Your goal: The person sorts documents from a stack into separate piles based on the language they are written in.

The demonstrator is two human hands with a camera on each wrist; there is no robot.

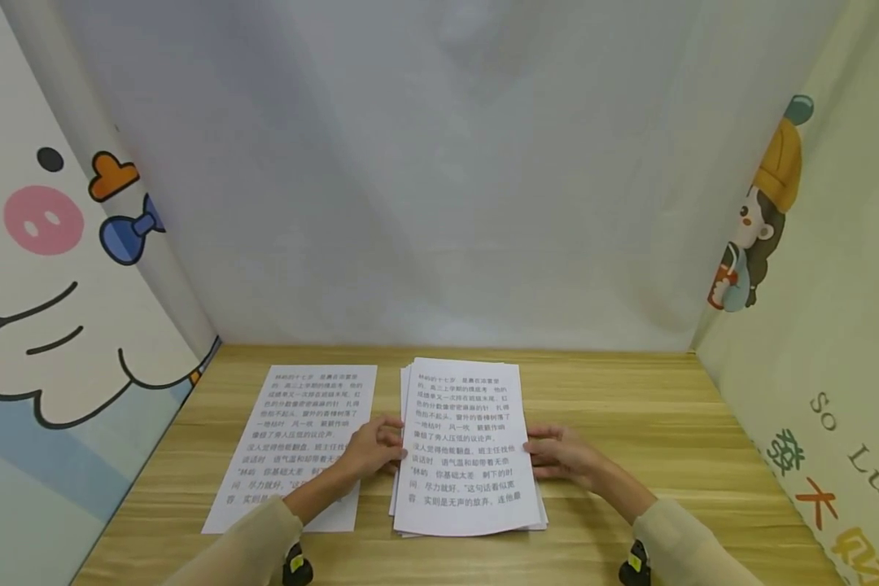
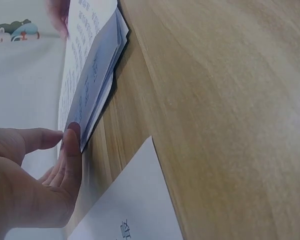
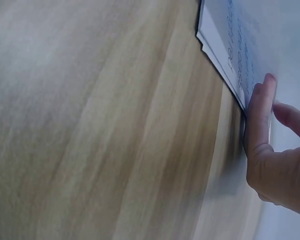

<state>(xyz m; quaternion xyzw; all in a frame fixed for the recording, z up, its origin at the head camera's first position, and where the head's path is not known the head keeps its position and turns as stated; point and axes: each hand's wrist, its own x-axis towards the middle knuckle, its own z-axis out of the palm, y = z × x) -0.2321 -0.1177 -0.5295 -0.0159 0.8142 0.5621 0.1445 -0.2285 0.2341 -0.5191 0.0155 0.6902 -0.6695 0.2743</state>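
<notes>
A stack of printed sheets (image 1: 469, 448) lies in the middle of the wooden table (image 1: 630, 407). My left hand (image 1: 372, 448) holds its left edge and my right hand (image 1: 560, 452) its right edge. In the left wrist view my thumb (image 2: 72, 150) sits at the stack's (image 2: 90, 85) slightly raised, fanned edge, with the index finger over the top sheet. In the right wrist view my thumb (image 3: 257, 115) lies against the stack's (image 3: 235, 45) edge, and a finger reaches over the top sheet. A single printed sheet (image 1: 300, 443) lies flat left of the stack, under my left forearm.
Cartoon-printed panels stand on the left (image 1: 44, 325) and right (image 1: 813, 325), with a plain grey backdrop (image 1: 439, 203) behind. Bare table shows right of the stack and along the front edge. Both wrists carry small cameras.
</notes>
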